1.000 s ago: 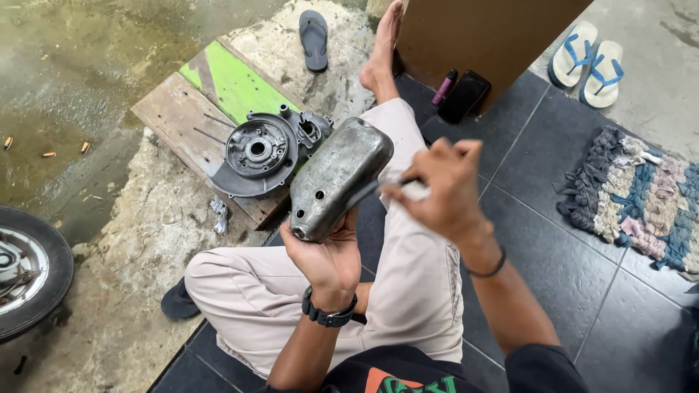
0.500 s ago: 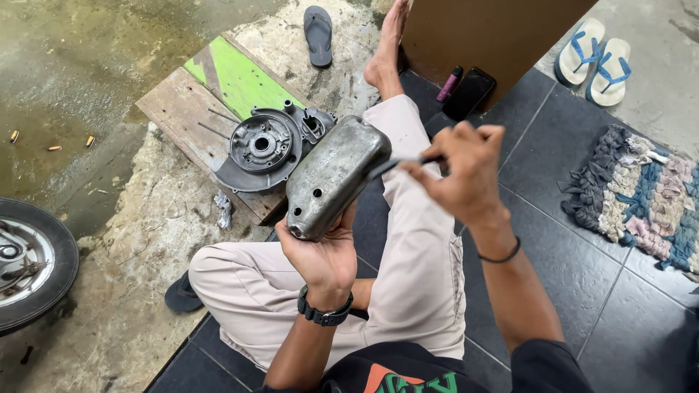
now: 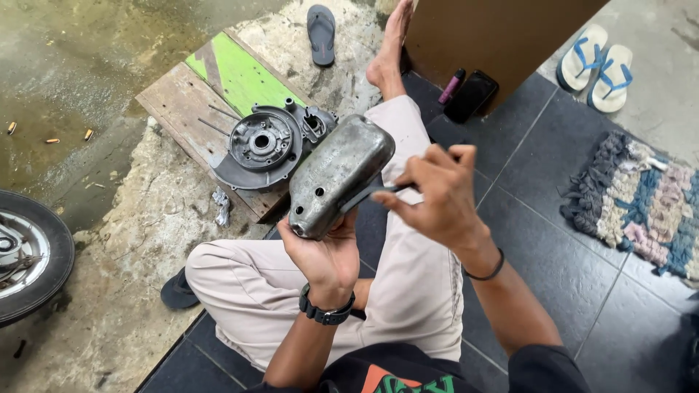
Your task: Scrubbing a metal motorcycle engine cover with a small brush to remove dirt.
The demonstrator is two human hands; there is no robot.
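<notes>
My left hand (image 3: 326, 252) grips the lower end of a grey metal engine cover (image 3: 338, 173), held up above my lap with its rounded outer side facing me. My right hand (image 3: 435, 193) pinches a thin dark tool (image 3: 366, 193) whose tip rests against the cover's right edge. A round engine case (image 3: 263, 146) lies on a wooden board (image 3: 175, 108) just beyond the cover. I sit cross-legged in light trousers with a black watch on my left wrist.
A wheel with a tyre (image 3: 29, 255) lies at the left edge. A grey slipper (image 3: 320, 33), a phone (image 3: 471, 95) and a pink tube (image 3: 451, 85) sit by a brown cabinet (image 3: 495, 36). White-blue sandals (image 3: 598, 65) and a woven mat (image 3: 637, 200) lie at right.
My right hand has shifted slightly along the cover's right edge with the tool, and the view has moved a little. My left hand keeps holding the cover.
</notes>
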